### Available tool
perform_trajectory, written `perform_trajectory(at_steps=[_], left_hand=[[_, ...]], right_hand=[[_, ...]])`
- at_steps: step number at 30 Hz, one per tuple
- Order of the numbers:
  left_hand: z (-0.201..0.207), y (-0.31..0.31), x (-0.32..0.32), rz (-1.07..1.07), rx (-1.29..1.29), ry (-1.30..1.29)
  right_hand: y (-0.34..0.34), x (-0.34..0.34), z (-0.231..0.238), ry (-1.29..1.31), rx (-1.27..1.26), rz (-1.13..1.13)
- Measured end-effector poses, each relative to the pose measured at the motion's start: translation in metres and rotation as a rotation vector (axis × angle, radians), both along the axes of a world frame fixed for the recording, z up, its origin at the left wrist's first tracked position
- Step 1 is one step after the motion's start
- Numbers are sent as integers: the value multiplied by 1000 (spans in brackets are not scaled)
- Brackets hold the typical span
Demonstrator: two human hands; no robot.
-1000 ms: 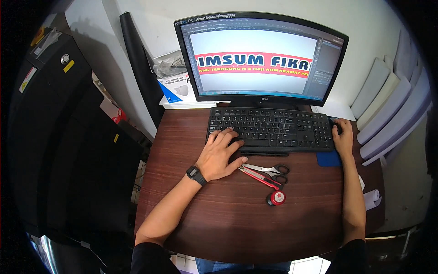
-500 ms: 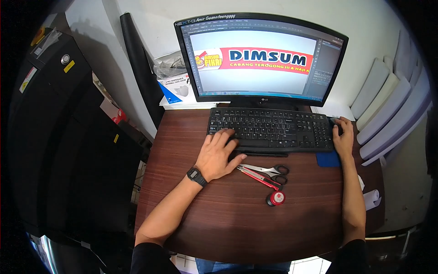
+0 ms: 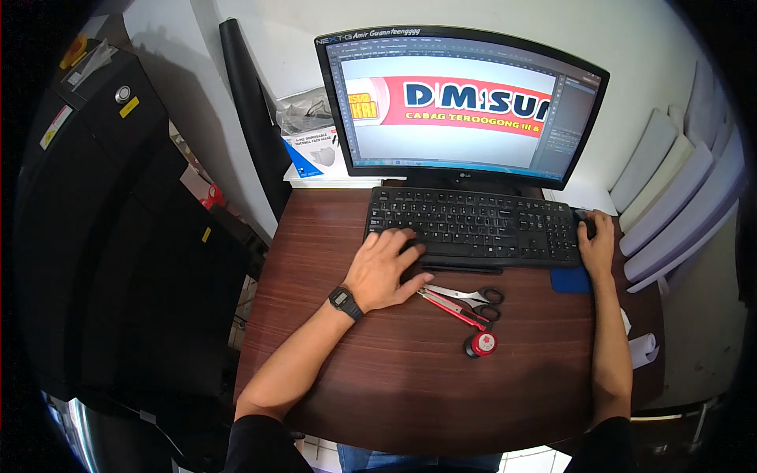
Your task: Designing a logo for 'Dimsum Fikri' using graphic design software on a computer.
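My left hand [image 3: 382, 268] rests on the lower left of a black keyboard [image 3: 481, 225], its fingers spread over the keys and its thumb stretched out. A black digital watch [image 3: 344, 302] is on that wrist. By the thumb tip lie scissors [image 3: 471, 297] with black handles and a red box cutter [image 3: 456, 309]. At the keyboard's right end my right hand [image 3: 598, 243] is curled round a dark computer mouse [image 3: 583, 213], mostly hidden under the fingers. Behind the keyboard a black monitor [image 3: 465, 150] displays an editing window with a red banner bearing large lettering.
A small round red-and-black stamp [image 3: 481, 344] stands on the brown desk [image 3: 394, 378]. A blue pad [image 3: 570, 280] lies under my right wrist. Left of the monitor is a mask box [image 3: 314, 154]. Paper rolls [image 3: 678, 189] lean at the right; a tall black machine [image 3: 118, 236] stands left.
On the monitor the banner appears larger and shifted, with its lettering partly cut off at the sides. My left fingers have shifted slightly on the keys; my right hand stays at the mouse.
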State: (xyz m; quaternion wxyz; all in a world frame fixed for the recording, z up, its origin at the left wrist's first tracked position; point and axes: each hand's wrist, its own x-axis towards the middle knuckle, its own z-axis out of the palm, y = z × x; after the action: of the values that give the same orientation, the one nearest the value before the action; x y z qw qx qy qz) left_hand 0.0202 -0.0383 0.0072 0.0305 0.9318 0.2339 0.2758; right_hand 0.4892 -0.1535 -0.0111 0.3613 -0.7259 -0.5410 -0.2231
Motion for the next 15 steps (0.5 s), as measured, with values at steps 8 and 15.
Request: perform_trajectory(at_steps=[8,15], left_hand=[[-2,2,0,-34,5,-14],[-4,4,1,-47,2,-23]], right_hand=[[1,0,-1,56,-46,16],[1,2,-2,94,-73,-10]])
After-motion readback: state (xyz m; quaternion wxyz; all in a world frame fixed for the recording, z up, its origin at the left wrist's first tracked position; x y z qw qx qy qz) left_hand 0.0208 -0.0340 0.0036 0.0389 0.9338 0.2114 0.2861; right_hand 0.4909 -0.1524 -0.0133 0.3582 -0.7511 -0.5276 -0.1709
